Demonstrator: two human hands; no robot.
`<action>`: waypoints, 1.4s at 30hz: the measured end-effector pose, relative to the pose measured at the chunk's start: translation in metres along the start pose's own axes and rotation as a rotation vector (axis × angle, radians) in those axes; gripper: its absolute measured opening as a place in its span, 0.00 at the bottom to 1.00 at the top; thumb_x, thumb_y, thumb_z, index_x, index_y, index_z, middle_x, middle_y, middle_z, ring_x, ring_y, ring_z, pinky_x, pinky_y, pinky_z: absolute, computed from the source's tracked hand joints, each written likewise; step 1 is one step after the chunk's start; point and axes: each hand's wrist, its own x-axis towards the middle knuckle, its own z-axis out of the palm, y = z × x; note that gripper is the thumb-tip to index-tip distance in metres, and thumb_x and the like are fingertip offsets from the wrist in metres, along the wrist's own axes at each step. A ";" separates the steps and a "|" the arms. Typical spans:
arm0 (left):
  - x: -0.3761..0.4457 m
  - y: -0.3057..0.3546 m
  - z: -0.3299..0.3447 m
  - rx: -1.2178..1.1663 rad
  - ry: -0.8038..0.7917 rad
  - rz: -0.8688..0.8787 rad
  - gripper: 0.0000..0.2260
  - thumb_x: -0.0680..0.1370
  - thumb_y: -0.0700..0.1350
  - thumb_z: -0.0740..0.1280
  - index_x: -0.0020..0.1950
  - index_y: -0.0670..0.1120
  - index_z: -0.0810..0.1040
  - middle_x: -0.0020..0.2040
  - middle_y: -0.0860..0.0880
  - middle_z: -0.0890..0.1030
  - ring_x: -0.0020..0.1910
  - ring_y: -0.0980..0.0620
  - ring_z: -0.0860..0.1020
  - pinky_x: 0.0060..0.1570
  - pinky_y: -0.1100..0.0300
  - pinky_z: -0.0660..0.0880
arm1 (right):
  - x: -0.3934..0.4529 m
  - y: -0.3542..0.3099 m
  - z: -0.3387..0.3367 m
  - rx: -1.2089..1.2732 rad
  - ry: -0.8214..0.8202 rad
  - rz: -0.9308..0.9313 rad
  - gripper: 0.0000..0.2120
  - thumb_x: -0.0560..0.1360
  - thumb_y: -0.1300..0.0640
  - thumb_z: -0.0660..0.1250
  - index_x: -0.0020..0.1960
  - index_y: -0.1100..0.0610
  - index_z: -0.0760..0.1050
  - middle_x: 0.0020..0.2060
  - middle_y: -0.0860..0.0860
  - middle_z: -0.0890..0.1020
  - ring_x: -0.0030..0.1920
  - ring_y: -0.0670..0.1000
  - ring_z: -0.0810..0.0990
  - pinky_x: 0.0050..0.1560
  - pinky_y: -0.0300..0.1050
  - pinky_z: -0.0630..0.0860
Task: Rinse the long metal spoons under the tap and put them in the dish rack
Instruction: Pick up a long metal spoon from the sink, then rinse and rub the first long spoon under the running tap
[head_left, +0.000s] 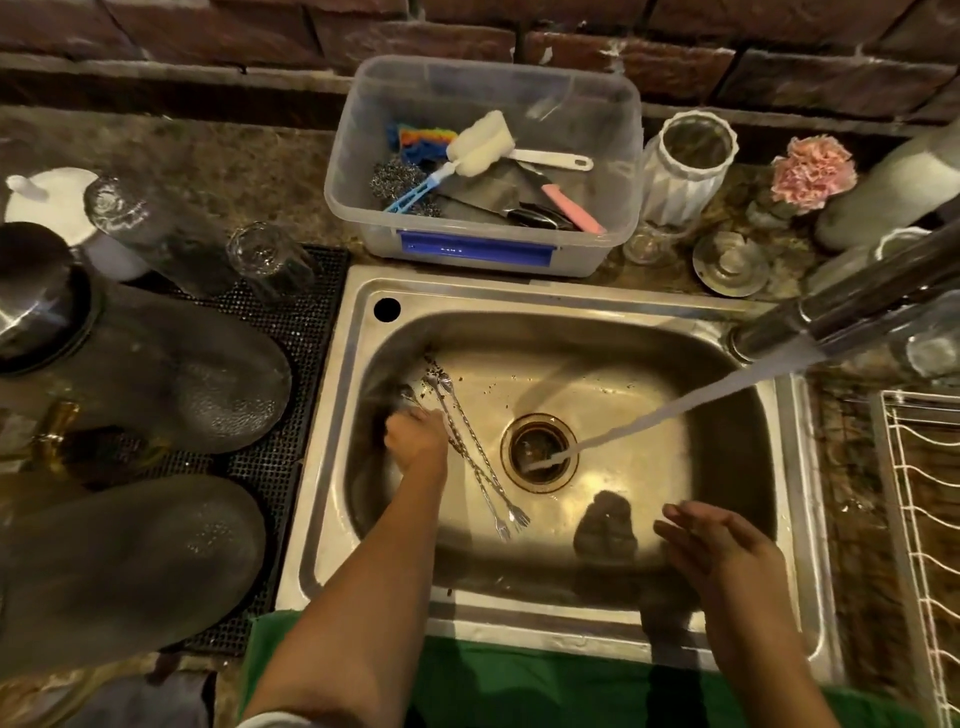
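Long spoons lie on sink floor, left of drain. Left hand closes around them; right hand open, empty. Gather all handles together, then carry under water stream.

2 bare forearms showed, each ending in a bare hand: left hand, right hand. No rings, watch or gloves appeared on either. A white sleeve edge sat at the left elbow. A green garment covered the front.
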 end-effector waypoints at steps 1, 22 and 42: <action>-0.001 0.001 -0.003 -0.018 0.016 0.017 0.03 0.76 0.39 0.72 0.46 0.41 0.80 0.54 0.38 0.82 0.53 0.38 0.81 0.51 0.47 0.81 | -0.001 0.001 0.002 -0.012 -0.014 0.000 0.10 0.84 0.60 0.60 0.55 0.60 0.80 0.54 0.58 0.85 0.56 0.60 0.84 0.55 0.52 0.79; -0.196 0.011 -0.059 -0.553 -0.220 0.191 0.02 0.76 0.33 0.71 0.44 0.37 0.79 0.30 0.47 0.81 0.28 0.52 0.77 0.30 0.60 0.77 | -0.100 0.004 0.065 0.654 -0.443 0.337 0.26 0.79 0.46 0.66 0.66 0.66 0.74 0.47 0.57 0.81 0.44 0.53 0.86 0.44 0.41 0.82; -0.220 0.027 -0.008 -0.446 -0.550 0.247 0.09 0.82 0.42 0.66 0.48 0.39 0.84 0.34 0.47 0.85 0.30 0.56 0.81 0.35 0.64 0.80 | -0.040 -0.010 -0.021 0.987 -0.113 0.290 0.07 0.81 0.61 0.64 0.50 0.66 0.77 0.36 0.62 0.85 0.35 0.55 0.88 0.29 0.40 0.83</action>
